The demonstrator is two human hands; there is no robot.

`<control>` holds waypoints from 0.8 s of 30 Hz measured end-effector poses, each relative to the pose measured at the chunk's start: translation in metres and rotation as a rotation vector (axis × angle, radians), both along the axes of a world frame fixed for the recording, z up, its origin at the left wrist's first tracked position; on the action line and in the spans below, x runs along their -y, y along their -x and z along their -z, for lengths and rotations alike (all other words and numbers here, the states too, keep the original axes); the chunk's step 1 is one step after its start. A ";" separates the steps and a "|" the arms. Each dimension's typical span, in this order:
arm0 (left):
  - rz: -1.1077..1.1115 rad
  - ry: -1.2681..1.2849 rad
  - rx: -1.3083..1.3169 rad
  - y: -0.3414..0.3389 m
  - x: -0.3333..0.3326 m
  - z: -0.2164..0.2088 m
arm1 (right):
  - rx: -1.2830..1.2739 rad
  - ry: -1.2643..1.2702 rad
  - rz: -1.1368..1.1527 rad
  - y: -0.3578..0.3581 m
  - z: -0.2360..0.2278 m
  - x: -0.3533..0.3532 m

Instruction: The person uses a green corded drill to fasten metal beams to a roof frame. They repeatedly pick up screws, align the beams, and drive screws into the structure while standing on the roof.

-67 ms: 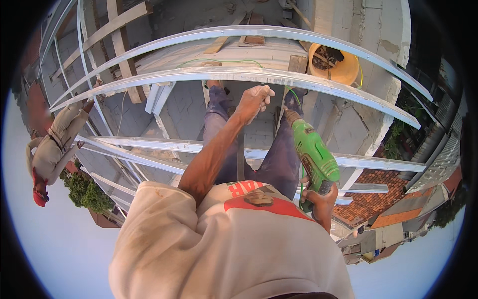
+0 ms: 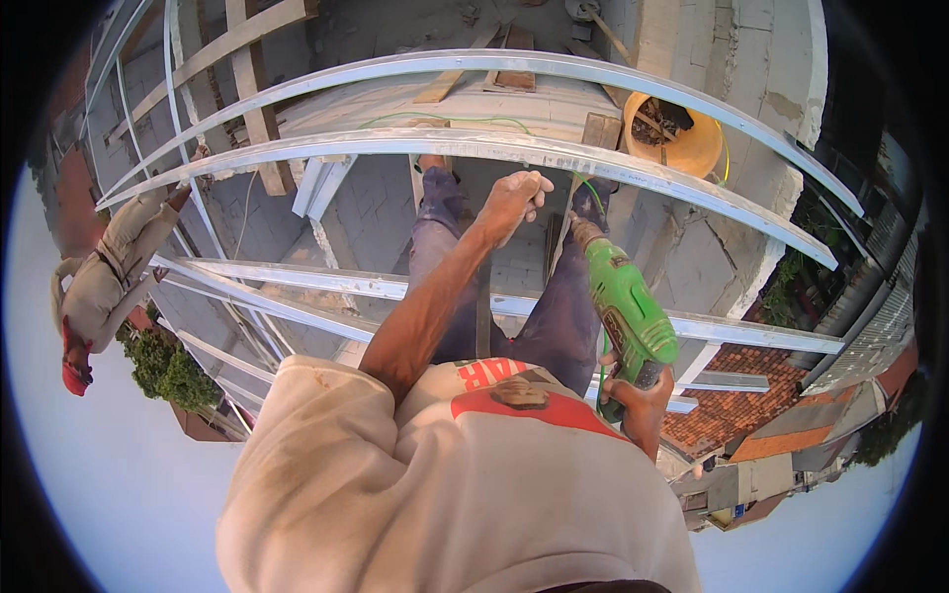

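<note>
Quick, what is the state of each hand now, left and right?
Left hand: loosely curled, holding nothing visible, next to the metal beam.
Right hand: closed on the green drill.

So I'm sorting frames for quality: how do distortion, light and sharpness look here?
Head view: heavy fisheye, the metal roof rails bow toward a black rim; even daylight, no harsh glare; green drill in the right hand and the raised left hand look sharp.

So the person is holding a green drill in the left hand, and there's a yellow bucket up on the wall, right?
Not quite. The head view shows the green drill gripped in the right hand, not the left. The left hand reaches toward a metal beam. The yellow bucket does sit on the wall.
</note>
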State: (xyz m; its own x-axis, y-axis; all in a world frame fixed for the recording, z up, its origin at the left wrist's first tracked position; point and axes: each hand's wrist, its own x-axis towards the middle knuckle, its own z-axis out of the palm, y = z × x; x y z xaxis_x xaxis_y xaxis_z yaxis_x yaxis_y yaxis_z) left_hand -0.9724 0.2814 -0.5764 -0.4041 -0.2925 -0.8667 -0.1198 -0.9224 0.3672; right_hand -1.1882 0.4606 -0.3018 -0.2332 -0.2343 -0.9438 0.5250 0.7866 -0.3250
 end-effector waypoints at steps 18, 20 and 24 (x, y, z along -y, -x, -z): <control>-0.418 -0.327 0.032 -0.041 0.008 -0.014 | -0.001 0.088 -0.112 -0.045 0.002 0.055; -0.388 -0.341 -0.009 -0.043 0.003 -0.009 | -0.010 0.100 -0.096 -0.045 0.005 0.053; -0.386 -0.350 0.016 -0.024 0.003 -0.013 | -0.016 0.115 -0.070 -0.043 0.008 0.045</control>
State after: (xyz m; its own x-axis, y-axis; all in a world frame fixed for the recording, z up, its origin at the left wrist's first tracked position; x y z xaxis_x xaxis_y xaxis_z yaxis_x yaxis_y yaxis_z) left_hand -0.9482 0.2787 -0.5632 -0.3099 -0.1097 -0.9444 0.2505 -0.9676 0.0302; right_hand -1.1452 0.4161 -0.3097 -0.2270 -0.3567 -0.9062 0.4646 0.7781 -0.4226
